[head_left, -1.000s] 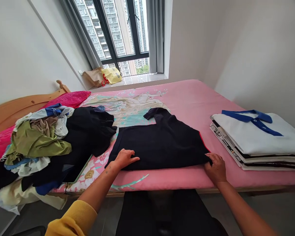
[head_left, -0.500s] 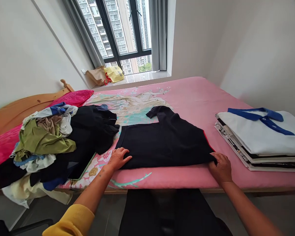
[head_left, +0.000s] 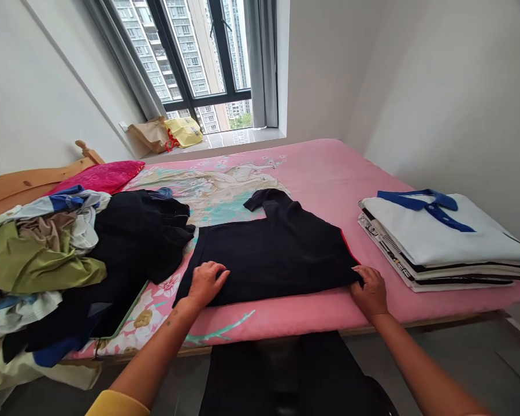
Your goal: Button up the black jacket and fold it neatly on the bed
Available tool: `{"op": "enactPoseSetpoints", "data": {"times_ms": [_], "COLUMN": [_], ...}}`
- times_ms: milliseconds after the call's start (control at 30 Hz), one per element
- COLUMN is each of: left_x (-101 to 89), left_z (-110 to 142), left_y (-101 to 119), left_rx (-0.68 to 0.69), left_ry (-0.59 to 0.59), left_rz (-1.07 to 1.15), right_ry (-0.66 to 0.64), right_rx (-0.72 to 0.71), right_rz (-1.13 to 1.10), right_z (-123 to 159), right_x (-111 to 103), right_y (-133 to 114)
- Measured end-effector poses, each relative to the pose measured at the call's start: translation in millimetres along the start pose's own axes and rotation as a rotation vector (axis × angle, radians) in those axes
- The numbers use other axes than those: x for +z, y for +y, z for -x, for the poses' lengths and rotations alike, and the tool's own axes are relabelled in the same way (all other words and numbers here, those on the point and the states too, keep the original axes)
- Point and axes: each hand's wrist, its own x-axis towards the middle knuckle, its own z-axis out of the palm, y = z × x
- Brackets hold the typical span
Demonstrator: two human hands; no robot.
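1. On the pink bed [head_left: 325, 167], leftward, sits a clothes heap [head_left: 125, 242].
2. Just beside it, the dark shirt [head_left: 277, 257] lies near the front edge.
3. Rightward, apart, I see a folded stack [head_left: 433, 237].
4. My left hand [head_left: 204, 284] rests loosely on the shirt, thumb spread; my right hand [head_left: 370, 293] pinches its corner.

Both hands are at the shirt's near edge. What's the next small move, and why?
I'd probably fold the sleeve in over the dark shirt: it juts out on the far side, while the near edge lies fairly straight between the left hand and the right hand, which pinches the cloth by the red trim.
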Motion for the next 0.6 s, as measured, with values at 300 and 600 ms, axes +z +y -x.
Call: {"op": "enactPoseSetpoints", "data": {"times_ms": [300, 600], "left_x": [79.0, 92.7], "left_z": [-108, -202], "left_y": [120, 156], "left_rx": [-0.351, -0.412], "left_ry": [-0.317, -0.203], "left_rz": [0.852, 1.019], "right_ry": [-0.040, -0.031], "right_rx": [0.062, 0.131], "right_rz": [-0.064, -0.126], "right_z": [-6, -11], "right_x": [-2, -5], "right_y": [-5, -9]}}
